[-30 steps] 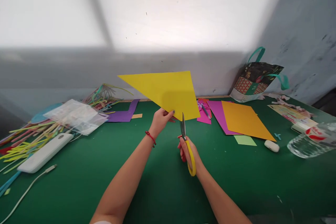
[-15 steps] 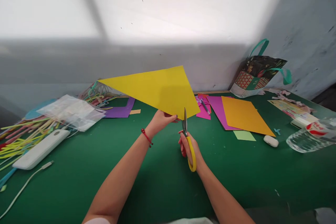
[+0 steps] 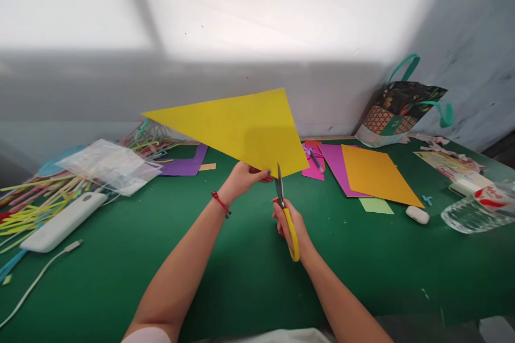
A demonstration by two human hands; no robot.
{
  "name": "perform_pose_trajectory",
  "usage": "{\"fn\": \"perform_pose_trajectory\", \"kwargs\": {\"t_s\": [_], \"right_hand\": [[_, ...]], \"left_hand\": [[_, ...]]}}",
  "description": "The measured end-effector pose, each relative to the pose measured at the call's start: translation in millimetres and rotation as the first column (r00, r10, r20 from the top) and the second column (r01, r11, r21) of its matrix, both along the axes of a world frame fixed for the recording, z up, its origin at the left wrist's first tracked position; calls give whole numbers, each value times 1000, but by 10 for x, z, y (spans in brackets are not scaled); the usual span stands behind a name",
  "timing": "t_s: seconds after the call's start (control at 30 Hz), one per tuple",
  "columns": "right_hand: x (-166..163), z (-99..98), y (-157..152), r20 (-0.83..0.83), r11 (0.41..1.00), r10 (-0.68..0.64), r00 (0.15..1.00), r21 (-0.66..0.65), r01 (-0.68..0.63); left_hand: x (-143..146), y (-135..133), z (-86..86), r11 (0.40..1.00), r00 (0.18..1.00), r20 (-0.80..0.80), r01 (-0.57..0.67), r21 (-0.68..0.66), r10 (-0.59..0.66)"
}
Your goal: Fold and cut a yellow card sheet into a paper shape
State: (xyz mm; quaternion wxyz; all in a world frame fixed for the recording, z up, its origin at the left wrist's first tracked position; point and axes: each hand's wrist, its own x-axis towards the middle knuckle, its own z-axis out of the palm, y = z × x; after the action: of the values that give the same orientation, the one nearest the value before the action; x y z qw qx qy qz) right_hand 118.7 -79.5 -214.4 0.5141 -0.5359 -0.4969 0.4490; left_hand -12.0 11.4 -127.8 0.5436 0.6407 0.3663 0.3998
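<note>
Tabletop (image 3: 241,289): matte green
Left hand (image 3: 242,180): fingers pinching pointed yellow paper sheet (image 3: 237,123)
Right hand (image 3: 300,226): fingers gripping yellow-handled metal scissors (image 3: 288,220)

Green flat tabletop (image 3: 241,289), orange rectangular paper sheet (image 3: 380,177) on it, pale-green paper piece (image 3: 377,206) at the sheet's near edge, white rounded case (image 3: 417,215) just beside its near corner, clear plastic bottle (image 3: 466,214) to its right

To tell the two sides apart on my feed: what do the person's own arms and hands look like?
The left hand is ungloved, with a dark-looking thumbnail. A thin red bracelet with small knots or beads circles that wrist, and a pale sleeve edge shows higher up. The right hand is also ungloved, without visible bracelet or sleeve.
</note>
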Motion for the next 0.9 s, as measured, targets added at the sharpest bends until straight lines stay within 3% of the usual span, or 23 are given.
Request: {"fn": "perform_pose_trajectory", "kwargs": {"t_s": [0.43,0.9], "right_hand": [[-5,-13,-4,-57,998,32,998,-45,-35],[26,-7,-24,75,999,38,996,21,-40]], "left_hand": [[-30,-5,7,999,994,-108,36,36,-32],[-37,-75,129,997,983,-180,52,62,-40]]}}
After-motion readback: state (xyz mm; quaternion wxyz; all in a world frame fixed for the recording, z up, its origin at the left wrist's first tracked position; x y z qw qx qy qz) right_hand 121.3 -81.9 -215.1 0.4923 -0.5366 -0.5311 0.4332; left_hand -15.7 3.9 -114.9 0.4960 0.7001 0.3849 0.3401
